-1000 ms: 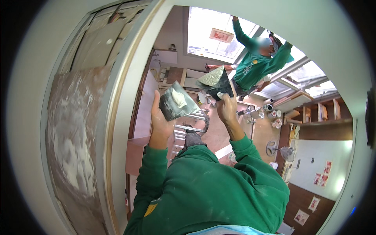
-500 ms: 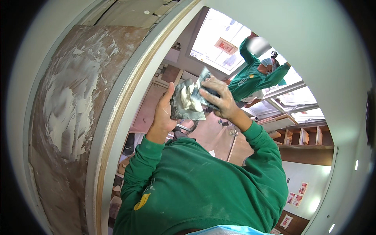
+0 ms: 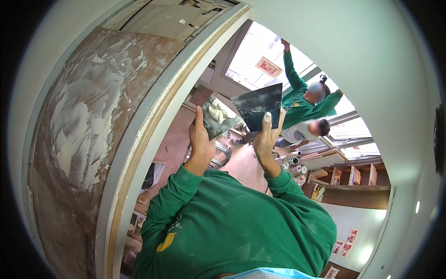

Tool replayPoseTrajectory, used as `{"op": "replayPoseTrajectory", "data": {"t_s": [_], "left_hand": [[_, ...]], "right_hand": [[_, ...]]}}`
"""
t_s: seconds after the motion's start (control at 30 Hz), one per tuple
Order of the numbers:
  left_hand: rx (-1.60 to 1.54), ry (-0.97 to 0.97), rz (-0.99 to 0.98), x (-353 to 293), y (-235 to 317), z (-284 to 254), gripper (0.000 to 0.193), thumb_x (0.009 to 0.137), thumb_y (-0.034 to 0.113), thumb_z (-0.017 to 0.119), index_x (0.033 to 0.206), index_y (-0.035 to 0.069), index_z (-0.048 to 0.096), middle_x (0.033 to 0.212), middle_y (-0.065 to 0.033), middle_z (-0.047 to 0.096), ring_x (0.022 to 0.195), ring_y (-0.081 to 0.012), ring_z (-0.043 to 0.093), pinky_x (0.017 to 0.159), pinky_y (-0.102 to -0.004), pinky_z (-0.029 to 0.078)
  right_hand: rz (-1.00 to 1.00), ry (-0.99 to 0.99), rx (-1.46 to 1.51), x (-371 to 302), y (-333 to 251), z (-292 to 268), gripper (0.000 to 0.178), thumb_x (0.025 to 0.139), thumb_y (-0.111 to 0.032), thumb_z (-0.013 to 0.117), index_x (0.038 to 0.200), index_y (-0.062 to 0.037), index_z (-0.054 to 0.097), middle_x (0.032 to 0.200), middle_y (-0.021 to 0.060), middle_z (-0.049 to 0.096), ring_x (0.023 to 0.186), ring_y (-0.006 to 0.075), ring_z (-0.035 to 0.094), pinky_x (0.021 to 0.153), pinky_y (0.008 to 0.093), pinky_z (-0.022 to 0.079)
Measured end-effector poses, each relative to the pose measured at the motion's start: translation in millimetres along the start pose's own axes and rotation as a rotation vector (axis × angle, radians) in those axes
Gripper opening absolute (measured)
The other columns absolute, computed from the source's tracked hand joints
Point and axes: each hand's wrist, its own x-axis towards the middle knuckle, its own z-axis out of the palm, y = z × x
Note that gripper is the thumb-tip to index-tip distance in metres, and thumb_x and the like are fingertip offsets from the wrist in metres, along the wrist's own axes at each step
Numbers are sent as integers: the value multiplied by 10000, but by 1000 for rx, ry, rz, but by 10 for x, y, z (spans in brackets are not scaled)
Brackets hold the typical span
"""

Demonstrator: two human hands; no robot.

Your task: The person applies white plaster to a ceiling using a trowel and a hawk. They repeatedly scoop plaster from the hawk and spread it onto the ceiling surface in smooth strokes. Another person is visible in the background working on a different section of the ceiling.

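My left hand grips a flat metal blade that carries a lump of pale filler. My right hand holds a second broad dark blade by its lower edge, just to the right of the first one and apart from it. Both arms wear green sleeves and reach up past a door frame. To the left is a brown panel smeared with patches of white filler.
Beyond the opening, two other people stand by a bright window, one in a green top with an arm raised. Wooden shelving and small round cans lie further right. A white wall fills the upper right.
The two blades were together half a second ago; now the right hand's blade has come away to the right and stands clear of the left one. The view has shifted slightly.
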Motion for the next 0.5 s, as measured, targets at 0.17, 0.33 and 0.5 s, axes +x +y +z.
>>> {"op": "replayPoseTrajectory", "data": {"t_s": [0.17, 0.33, 0.5], "left_hand": [[44, -15, -8, 26, -64, 7, 538, 973, 462, 595, 1294, 33, 544, 1268, -62, 594, 1191, -193, 555, 1061, -389, 402], [51, -82, 75, -84, -59, 193, 416, 1001, 392, 576, 1117, -6, 614, 1049, -73, 657, 932, -162, 662, 812, -322, 564], [51, -124, 76, -36, -9, 186, 402, 1002, 387, 574, 1095, -1, 621, 1031, -66, 664, 926, -164, 669, 808, -324, 562]], "right_hand": [[-112, -93, 157, -295, -6, 88, 530, 1020, -314, 400, 1346, 104, 367, 1300, 228, 436, 1146, 275, 481, 1000, 416, 382], [-236, -456, -127, -264, 139, 129, 421, 932, -148, 409, 1289, 71, 449, 1242, 287, 510, 1145, 397, 510, 1024, 468, 373], [324, -508, -183, -479, 702, -185, 362, 994, -227, 431, 1206, 52, 522, 1109, 269, 594, 1050, 404, 576, 950, 459, 426]]}}
